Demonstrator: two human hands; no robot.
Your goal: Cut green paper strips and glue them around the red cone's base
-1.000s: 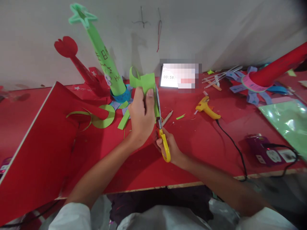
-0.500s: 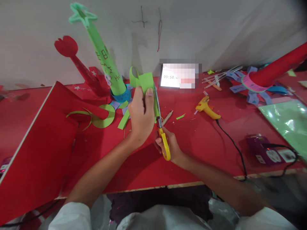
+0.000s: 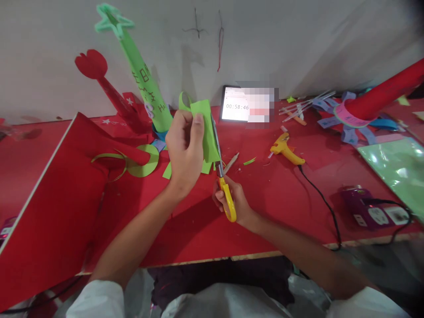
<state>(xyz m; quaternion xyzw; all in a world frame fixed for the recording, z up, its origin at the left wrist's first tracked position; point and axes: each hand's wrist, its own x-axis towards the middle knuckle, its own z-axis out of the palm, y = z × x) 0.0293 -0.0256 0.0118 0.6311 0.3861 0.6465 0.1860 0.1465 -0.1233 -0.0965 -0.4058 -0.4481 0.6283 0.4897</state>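
My left hand [image 3: 185,148] pinches a strip of light green paper [image 3: 208,137] between thumb and fingers, above the red table. Yellow-handled scissors [image 3: 228,203] are gripped in my right hand [image 3: 239,201], their blades pointing up along the right edge of the paper. The blades look nearly closed; whether they are cutting I cannot tell. Beneath my left hand lie more green paper pieces [image 3: 167,171], partly hidden. A pencil-like stick [image 3: 231,163] lies just right of the blades.
A green paper tube [image 3: 142,79] with a star top stands behind at left, near a red paper flower [image 3: 92,63]. A tilted red board [image 3: 49,198] is on the left. Toward the right lie a yellow glue gun [image 3: 287,150], its cord, and a purple power box [image 3: 361,207]. A lit screen [image 3: 235,106] leans against the wall.
My left hand has shifted a little to the left, and more of the green paper's face shows beside the blades. The right hand and scissors have barely moved.
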